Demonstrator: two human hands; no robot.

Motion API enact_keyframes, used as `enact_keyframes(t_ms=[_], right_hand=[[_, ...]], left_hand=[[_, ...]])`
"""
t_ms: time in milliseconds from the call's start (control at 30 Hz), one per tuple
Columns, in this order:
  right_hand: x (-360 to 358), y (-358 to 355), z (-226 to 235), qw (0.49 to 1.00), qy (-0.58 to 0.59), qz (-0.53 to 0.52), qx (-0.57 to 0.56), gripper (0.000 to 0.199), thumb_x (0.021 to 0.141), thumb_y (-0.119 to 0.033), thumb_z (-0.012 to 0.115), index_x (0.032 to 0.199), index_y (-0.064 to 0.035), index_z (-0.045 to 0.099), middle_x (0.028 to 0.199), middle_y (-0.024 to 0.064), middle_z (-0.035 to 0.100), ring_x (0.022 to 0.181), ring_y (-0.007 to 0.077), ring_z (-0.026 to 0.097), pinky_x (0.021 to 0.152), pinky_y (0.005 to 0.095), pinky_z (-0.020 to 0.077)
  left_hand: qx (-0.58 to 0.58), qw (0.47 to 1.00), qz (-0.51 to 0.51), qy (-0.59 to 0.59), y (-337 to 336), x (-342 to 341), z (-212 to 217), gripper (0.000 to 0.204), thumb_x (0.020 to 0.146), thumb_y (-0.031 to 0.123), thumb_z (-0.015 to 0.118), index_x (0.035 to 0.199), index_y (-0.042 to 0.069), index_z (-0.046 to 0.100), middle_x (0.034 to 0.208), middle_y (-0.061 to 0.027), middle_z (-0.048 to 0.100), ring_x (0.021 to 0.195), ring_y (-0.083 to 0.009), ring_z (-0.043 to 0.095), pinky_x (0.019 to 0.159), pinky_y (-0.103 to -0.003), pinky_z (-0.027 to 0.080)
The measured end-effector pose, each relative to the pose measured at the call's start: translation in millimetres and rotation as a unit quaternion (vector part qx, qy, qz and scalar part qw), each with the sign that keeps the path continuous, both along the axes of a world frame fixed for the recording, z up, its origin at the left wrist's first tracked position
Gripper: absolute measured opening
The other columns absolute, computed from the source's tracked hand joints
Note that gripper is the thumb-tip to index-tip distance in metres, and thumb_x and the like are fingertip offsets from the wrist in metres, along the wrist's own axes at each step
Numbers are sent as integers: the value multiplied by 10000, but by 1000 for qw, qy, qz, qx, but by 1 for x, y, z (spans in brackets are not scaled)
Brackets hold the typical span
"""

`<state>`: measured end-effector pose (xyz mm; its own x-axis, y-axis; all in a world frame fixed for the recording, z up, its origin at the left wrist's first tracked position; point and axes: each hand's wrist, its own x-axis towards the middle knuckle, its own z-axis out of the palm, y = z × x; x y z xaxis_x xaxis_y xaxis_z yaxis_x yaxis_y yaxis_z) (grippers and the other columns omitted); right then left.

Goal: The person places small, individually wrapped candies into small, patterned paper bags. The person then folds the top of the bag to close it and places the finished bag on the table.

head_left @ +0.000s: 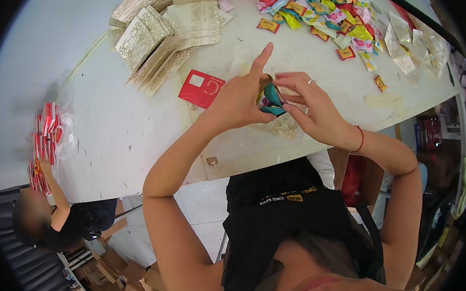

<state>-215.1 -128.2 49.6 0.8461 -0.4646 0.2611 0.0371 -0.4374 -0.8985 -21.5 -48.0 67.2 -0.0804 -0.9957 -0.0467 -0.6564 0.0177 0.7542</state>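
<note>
Teal-wrapped sweets (pixel 273 96) sit between the two hands, the left hand (pixel 239 100) curled around them with index finger stretched out, the right hand (pixel 319 111) putting fingertips to them, its grip unclear to me, with a red card (pixel 208 96) left of both and a candy heap (pixel 337 16) beyond the right.

The candy wrappers (pixel 271 92) in the middle are mostly blue-green. At the top right, the candy heap (pixel 337 15) is yellow, orange, pink, red and blue-green. The folded papers (pixel 151 36) at the upper left have a speckly gold and cream pattern. The card (pixel 203 91) left of the middle is red with pale swirls.
</note>
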Motion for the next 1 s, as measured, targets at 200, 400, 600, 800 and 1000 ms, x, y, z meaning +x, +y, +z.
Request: enact_keyframes(t_ms=[200, 400, 600, 800, 1000], right_hand=[[-7, -8, -6, 898, 83, 124, -414, 416, 806, -168, 720, 1173, -46, 567, 1074, 188, 600, 1242, 381, 498, 1093, 445, 395], [4, -14, 4, 897, 131, 142, -398, 424, 749, -214, 771, 1064, -52, 538, 1087, 181, 596, 1120, 352, 562, 1103, 445, 376], [-10, -18, -12, 931, 128, 193, -284, 491, 723, -129, 776, 1135, -52, 521, 1194, 187, 548, 1117, 340, 567, 1097, 444, 403], [-17, -24, -23, 954, -21, 155, -256, 412, 741, -130, 770, 1098, -78, 570, 1142, 128, 589, 1104, 346, 573, 1082, 456, 409], [-45, -15, -22, 951, 27, 55, -305, 436, 706, -143, 788, 1099, -88, 609, 1130, 95, 595, 1023, 275, 574, 840, 383, 468]], left_hand=[[10, 1000, -2, -12, -1, -3, 3, 1179, 677, 129, 783, 1554, 169, -3, 1179, -203, 637, 1007, -389, 628, 856, -413, 499], [25, 999, -26, 28, 5, -4, -4, 1116, 710, 69, 724, 1552, 122, -7, 1191, -166, 636, 878, -315, 638, 780, -384, 508], [-51, 999, 7, 9, 28, -15, -18, 885, 695, 90, 808, 1421, 102, 301, 1214, -121, 548, 934, -249, 610, 812, -357, 496], [-196, 977, 47, -73, 43, -22, -43, 743, 636, 275, 889, 1255, 112, 512, 1225, -114, 547, 1092, -303, 543, 856, -401, 473], [-280, 944, 25, -172, 43, -29, -49, 736, 588, 247, 910, 1224, 93, 573, 1104, -89, 604, 1017, -282, 591, 855, -370, 494]])
